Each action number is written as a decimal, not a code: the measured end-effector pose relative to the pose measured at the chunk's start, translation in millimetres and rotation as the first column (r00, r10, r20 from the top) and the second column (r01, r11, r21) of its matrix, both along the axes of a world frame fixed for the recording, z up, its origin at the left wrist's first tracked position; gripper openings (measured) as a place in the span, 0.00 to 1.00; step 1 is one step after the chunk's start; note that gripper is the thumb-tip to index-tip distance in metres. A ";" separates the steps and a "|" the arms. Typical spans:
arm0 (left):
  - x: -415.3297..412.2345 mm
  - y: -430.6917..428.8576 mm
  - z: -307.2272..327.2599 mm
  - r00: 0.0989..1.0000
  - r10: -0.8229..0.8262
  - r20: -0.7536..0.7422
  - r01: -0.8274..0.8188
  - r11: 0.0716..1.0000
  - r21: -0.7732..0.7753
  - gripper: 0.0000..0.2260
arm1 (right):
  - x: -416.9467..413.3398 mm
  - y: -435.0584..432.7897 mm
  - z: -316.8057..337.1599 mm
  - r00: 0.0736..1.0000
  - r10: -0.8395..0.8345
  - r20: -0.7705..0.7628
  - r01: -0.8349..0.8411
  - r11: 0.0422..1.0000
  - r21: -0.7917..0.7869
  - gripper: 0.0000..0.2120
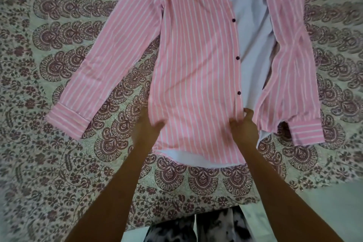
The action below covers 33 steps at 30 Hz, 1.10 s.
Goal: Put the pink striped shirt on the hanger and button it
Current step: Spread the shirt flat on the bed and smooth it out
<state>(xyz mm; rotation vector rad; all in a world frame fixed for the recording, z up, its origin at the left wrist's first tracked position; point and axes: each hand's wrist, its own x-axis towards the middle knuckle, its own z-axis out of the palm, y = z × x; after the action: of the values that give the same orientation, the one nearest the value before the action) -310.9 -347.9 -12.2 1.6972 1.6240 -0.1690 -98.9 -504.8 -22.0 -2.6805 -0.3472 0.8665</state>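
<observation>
The button edge of the shirt is pinched between the curled fingers of the right hand, low in the middle of the frame, just below the lowest of four dark buttons. The left hand is blurred at the shirt's side edge, left of centre; whether cloth is grasped by it cannot be told. The shirt is laid flat, front up and unbuttoned, from the top of the frame down to the centre, on a patterned bedspread. Its two front panels are parted, and a pale inner side is shown between them. One sleeve is stretched toward the left of the frame, its cuff on the bedspread; the other sleeve is laid along the right panel. Patterned trousers are seen at the bottom edge.
</observation>
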 end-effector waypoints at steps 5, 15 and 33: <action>-25.3 -36.0 10.3 0.987 0.119 0.105 -0.095 0.973 -0.208 0.24 | -13.9 -26.3 4.1 0.993 0.056 -0.107 -0.064 0.995 -0.072 0.18; -59.8 -22.4 0.5 0.954 0.297 -0.046 -0.300 0.934 -0.196 0.15 | -20.1 -42.7 7.2 0.971 0.139 -0.197 -0.176 0.967 -0.186 0.15; 183.0 -34.4 24.6 0.987 -0.154 -0.044 0.160 0.948 0.276 0.09 | 147.9 -35.6 31.6 0.929 0.294 0.227 -0.339 0.920 0.195 0.12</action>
<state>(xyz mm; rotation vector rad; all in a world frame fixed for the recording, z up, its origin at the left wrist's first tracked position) -127.9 -382.3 12.4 2.0475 1.5853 -0.0369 49.0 -540.3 9.6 -2.5291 -0.8941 0.6006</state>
